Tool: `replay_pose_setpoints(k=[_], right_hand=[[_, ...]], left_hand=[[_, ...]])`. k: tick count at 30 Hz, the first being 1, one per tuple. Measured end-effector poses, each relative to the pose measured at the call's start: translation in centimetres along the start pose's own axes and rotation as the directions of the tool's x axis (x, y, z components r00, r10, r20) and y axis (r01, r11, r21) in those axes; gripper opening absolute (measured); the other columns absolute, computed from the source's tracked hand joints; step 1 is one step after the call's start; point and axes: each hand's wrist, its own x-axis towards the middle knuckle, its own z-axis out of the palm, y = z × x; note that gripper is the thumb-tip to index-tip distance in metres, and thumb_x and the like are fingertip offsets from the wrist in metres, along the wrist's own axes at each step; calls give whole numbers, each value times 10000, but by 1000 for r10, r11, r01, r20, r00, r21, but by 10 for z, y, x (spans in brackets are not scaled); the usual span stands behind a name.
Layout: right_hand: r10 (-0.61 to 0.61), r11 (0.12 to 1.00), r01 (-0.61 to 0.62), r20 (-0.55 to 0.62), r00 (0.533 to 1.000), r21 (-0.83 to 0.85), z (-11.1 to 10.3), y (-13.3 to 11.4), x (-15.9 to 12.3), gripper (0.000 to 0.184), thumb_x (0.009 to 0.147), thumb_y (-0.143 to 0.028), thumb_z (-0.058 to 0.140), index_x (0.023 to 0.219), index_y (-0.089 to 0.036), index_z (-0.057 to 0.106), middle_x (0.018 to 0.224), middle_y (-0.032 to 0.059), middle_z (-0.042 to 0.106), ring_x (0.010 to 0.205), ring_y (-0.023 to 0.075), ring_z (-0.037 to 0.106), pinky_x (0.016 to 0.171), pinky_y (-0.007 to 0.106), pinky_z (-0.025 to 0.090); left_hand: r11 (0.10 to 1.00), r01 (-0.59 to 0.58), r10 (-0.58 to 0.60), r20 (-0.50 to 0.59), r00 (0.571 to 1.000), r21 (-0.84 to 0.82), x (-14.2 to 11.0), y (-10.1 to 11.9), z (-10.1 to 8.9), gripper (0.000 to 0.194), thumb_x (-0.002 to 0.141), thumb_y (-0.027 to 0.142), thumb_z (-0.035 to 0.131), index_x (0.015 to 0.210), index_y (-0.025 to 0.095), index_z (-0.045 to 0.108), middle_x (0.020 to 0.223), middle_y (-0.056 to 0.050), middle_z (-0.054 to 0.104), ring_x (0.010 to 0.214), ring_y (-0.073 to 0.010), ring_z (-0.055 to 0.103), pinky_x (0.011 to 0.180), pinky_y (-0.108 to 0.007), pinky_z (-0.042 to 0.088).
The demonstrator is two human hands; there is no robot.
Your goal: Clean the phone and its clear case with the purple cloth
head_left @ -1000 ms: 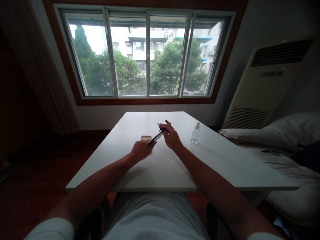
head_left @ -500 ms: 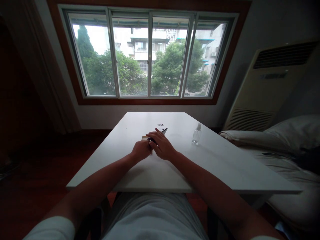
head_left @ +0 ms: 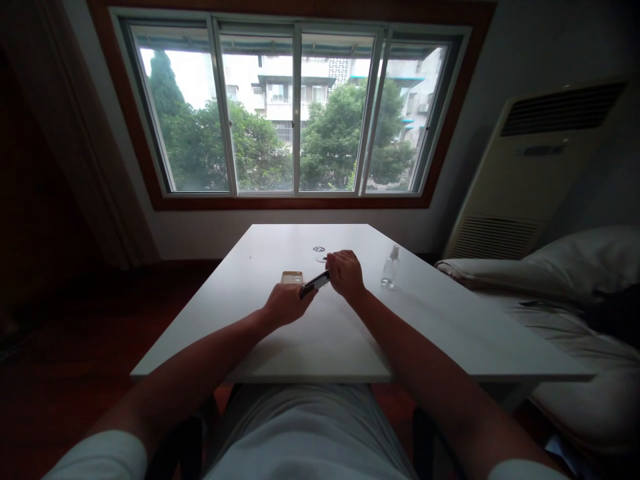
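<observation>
A dark smartphone (head_left: 315, 284) is held tilted above the table, its right end raised. My left hand (head_left: 289, 303) grips its lower left end. At the raised end my right hand (head_left: 345, 272) is closed, with its fingers curled against the phone's edge; whether anything else is in those fingers is hidden. Just behind my left hand lies a beige phone case (head_left: 292, 277) with cutouts near its top. Two small round items lie beyond the hands: a dark-patterned disc (head_left: 319, 249) and another partly covered by my right hand.
A clear spray bottle (head_left: 390, 268) stands upright on the white table (head_left: 240, 347), right of my right hand. Behind the table is a window (head_left: 295, 113). A light-coloured sofa (head_left: 505, 283) and an air conditioner (head_left: 525, 157) are at the right.
My right hand has moved from lying across the phone to its raised right end, and its fingers have curled. The phone and the case are now less covered.
</observation>
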Motion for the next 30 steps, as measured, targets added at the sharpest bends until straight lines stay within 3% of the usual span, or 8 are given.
replay_pose_setpoints(k=[4,7,14,21,25,30], right_hand=[[88,994,-82,-76,993,75,-6,8,1,484,1020,-478,419,636,-231,579,652,42,548,677,200,506,957,402,361],[75,997,-73,-66,995,35,-7,6,0,486,1040,-449,375,656,-229,577,659,43,552,689,202,514,947,407,360],[-92,993,97,73,993,-71,4,-24,-6,414,1048,-364,347,740,-226,587,735,66,585,814,224,534,982,439,372],[-222,969,238,185,957,-66,13,-48,-14,357,1029,-333,383,747,-217,569,809,80,626,804,221,521,886,416,392],[-213,963,236,171,962,-132,12,-41,-12,389,1036,-337,367,708,-211,535,732,65,595,716,198,498,830,397,373],[-118,976,136,109,987,-173,8,-15,-6,450,1053,-362,343,668,-212,523,671,51,569,646,182,469,798,373,367]], left_hand=[[1000,2,-3,12,1000,27,0,2,-2,482,987,520,461,683,182,619,645,-72,564,566,-165,491,598,-296,261],[1000,1,-1,12,1000,31,0,2,-3,480,988,520,459,683,182,614,638,-70,560,563,-164,491,594,-297,256],[996,5,-9,50,999,87,1,-2,-2,476,1000,517,428,736,189,650,690,-79,615,620,-182,549,601,-297,287],[981,-69,49,116,992,182,4,-8,2,353,975,333,450,746,186,674,736,-88,660,685,-213,599,613,-312,297],[988,-57,43,99,994,142,4,-6,3,392,991,376,438,738,185,670,712,-84,644,650,-199,576,596,-307,278],[998,-3,-1,54,999,68,2,-2,3,475,992,530,444,740,191,663,675,-74,608,601,-175,540,592,-293,278]])
